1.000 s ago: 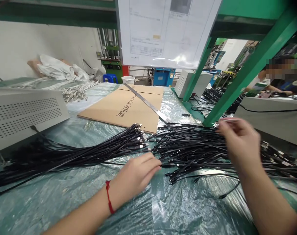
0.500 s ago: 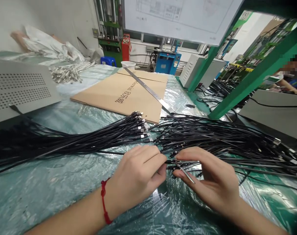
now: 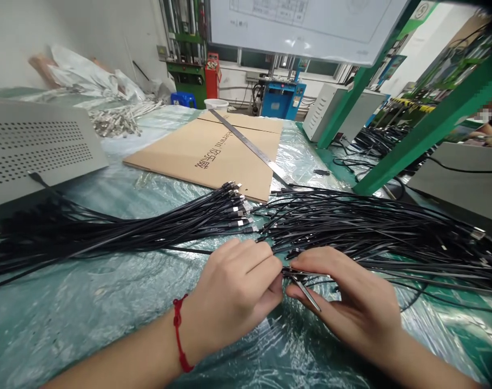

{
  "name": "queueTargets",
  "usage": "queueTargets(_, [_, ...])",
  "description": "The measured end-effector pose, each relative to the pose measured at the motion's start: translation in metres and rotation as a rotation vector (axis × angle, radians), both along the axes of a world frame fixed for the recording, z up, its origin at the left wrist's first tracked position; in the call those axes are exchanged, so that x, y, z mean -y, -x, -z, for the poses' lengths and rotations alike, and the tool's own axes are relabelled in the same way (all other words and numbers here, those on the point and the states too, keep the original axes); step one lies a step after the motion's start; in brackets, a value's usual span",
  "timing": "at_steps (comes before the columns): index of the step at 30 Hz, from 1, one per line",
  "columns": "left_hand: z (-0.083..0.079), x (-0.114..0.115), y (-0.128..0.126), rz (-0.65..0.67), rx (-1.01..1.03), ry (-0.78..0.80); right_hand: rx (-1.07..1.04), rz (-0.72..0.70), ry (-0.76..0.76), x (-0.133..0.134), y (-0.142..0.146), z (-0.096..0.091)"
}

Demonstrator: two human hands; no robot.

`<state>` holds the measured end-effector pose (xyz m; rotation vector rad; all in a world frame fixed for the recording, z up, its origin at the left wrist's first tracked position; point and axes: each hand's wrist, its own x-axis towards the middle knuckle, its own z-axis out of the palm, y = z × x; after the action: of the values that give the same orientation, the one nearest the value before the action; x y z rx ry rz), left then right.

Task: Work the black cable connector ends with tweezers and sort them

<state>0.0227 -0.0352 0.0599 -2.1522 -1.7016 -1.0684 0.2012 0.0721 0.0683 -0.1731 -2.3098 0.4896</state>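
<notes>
My left hand [image 3: 238, 289], with a red string round the wrist, is closed in a pinch on the end of a thin black cable [image 3: 288, 272]. My right hand [image 3: 351, 302] meets it fingertip to fingertip, pinching the same cable end and holding a thin metal piece [image 3: 308, 294] that sticks out below the thumb. Just beyond the hands lie two bundles of black cables: a neat one [image 3: 148, 229] fanning to the left with its metal plugs together, and a loose tangled one [image 3: 371, 229] spreading to the right.
Clear plastic film [image 3: 87, 319] covers the green table. A flat cardboard sheet [image 3: 213, 154] with a long steel ruler [image 3: 250, 148] lies behind the cables. A grey perforated metal box [image 3: 35, 146] stands at the left. A slanted green frame post [image 3: 428, 127] rises at the right; another person sits far right.
My right hand came down from the tangled bundle at the right to meet my left hand at the cable end. Since half a second ago both hands have hardly moved.
</notes>
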Motion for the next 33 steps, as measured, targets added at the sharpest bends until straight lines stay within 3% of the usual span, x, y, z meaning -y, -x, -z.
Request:
queueTargets(15, [0.001, 0.001, 0.000, 0.003, -0.110, -0.010, 0.020, -0.053, -0.057, 0.001, 0.003, 0.003])
queueTargets(21, [-0.001, 0.001, 0.000, 0.002, -0.058, -0.022, 0.034, 0.129, -0.014, -0.004, 0.002, 0.006])
queueTargets(24, [-0.002, 0.001, 0.001, 0.015, -0.016, -0.041, 0.070, 0.162, 0.130, -0.007, 0.003, 0.009])
queueTargets(29, [-0.001, 0.001, 0.005, 0.079, -0.001, -0.081, 0.109, 0.028, 0.697, -0.010, 0.012, 0.007])
queueTargets(31, [-0.002, 0.000, 0.007, 0.101, -0.011, -0.106, 0.113, 0.037, 0.713, -0.010, 0.013, 0.008])
queueTargets(33, [-0.002, 0.000, 0.008, 0.108, -0.023, -0.110, 0.065, 0.120, 0.535, -0.011, 0.011, 0.009])
